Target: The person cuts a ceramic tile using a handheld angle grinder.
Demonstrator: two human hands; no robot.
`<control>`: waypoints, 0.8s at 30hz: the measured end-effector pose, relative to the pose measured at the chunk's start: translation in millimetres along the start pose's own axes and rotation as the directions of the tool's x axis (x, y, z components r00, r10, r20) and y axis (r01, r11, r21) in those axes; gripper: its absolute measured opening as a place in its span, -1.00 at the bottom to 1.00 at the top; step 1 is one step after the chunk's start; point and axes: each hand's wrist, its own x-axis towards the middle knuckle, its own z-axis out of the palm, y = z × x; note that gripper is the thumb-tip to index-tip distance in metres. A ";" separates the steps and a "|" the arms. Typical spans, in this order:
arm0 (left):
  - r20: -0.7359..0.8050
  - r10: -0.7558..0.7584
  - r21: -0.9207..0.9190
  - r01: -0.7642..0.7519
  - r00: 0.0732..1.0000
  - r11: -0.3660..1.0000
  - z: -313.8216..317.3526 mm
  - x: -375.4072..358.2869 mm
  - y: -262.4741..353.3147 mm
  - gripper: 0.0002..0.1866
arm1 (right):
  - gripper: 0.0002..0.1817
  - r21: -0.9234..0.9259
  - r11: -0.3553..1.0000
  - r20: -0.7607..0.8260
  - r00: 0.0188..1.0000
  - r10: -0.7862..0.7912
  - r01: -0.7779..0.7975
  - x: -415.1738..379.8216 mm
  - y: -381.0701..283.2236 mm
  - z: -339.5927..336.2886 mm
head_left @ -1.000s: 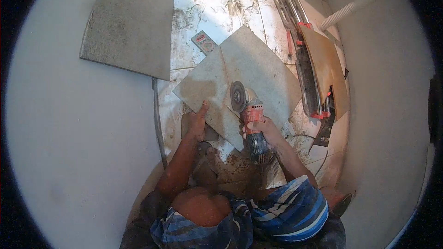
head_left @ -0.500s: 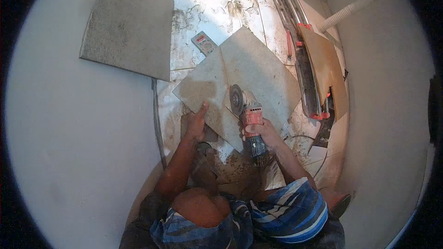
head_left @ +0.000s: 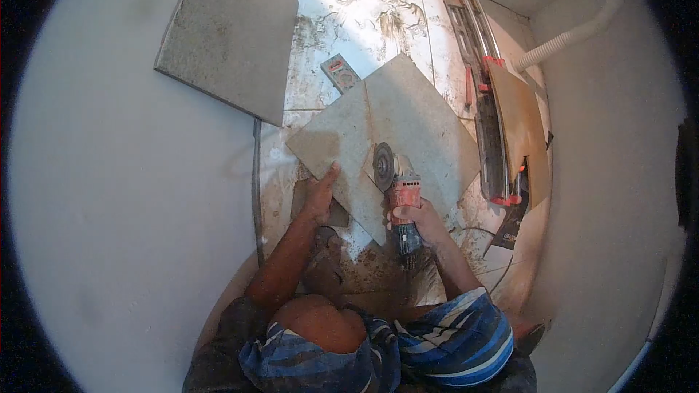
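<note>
My right hand (head_left: 422, 222) is wrapped around the red and black body of an angle grinder (head_left: 405, 196). Its cutting disc (head_left: 384, 166) stands nearly upright over the tile, close to a line running across it. At the near left edge of the grey tile (head_left: 419, 113), my left hand (head_left: 320, 200) grips with the thumb side on top; the fingers beneath are hidden. A smaller dark grey piece (head_left: 302, 200) lies on the floor by that hand.
A small box with a red label (head_left: 340, 73) touches the tile's far left edge. On the right lie a rail tile cutter (head_left: 484, 94), a brown board (head_left: 520, 116) and a cable (head_left: 502, 273). Another large tile (head_left: 233, 36) leans on the left wall. My foot (head_left: 322, 262) is near the tile.
The camera view has shifted, so the scene sits slightly further right and lower. Both hands keep their holds, and the grinder stays over nearly the same part of the tile.
</note>
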 end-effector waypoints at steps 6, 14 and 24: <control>-0.050 0.005 0.061 -0.001 0.999 0.998 -1.1 0.3 1.8 -0.43 | -0.75 0.030 0.999 -0.003 1.000 -0.029 0.029 2.4 4.5 3.1; -0.125 0.095 0.269 -0.058 0.988 0.961 7.6 -10.6 15.2 -0.45 | -0.67 -0.018 1.000 -0.002 1.000 -0.026 0.026 4.2 4.7 3.9; -0.169 -0.027 0.262 0.071 0.985 0.962 15.4 -22.3 34.6 -0.38 | -0.75 -0.028 0.998 0.003 0.999 -0.052 0.052 10.4 5.4 10.1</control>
